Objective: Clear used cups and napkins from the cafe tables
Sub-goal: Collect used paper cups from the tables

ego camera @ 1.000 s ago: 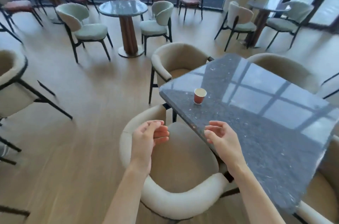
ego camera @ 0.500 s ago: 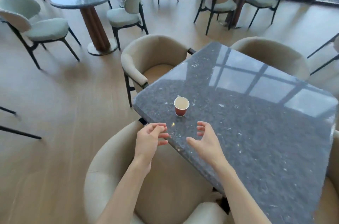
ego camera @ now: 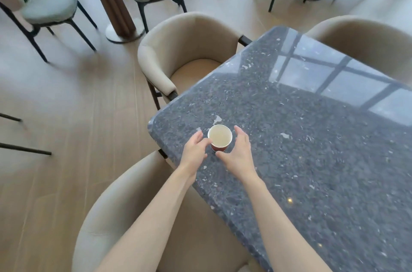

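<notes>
Cup upright between left hand and right hand, fingers spread.

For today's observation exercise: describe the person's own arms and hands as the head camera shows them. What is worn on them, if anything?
Both forearms are bare from the bottom edge of the picture to the wrist; no sleeve shows. The left hand and right hand wear no glove, and no ring, watch or bracelet is visible. The fingernails look short and unpainted, though the picture is slightly soft.

Table is dark speckled stone, polished super glossy. Paper cup, matte. Chairs look like smooth beige leather; floor is matte wood.
</notes>
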